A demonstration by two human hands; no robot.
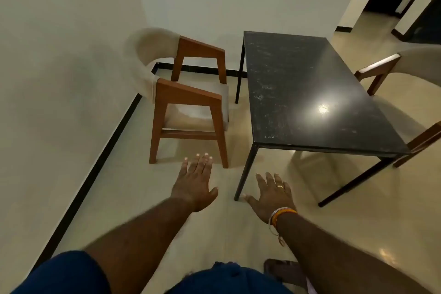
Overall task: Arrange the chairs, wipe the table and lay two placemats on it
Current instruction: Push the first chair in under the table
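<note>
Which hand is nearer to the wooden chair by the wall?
Left. The left hand reaches just below the wooden chair; the right hand is nearer the table leg.

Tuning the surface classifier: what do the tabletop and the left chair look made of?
Tabletop: looks like polished dark stone, maybe granite; pale speckles and a sharp lamp glare. Left chair: frame looks like reddish-brown wood with a matte finish; curved back and seat look like cream fabric upholstery.

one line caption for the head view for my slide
Both hands, left and right, reach out open toward a wooden armchair beside a bare black table.
</note>
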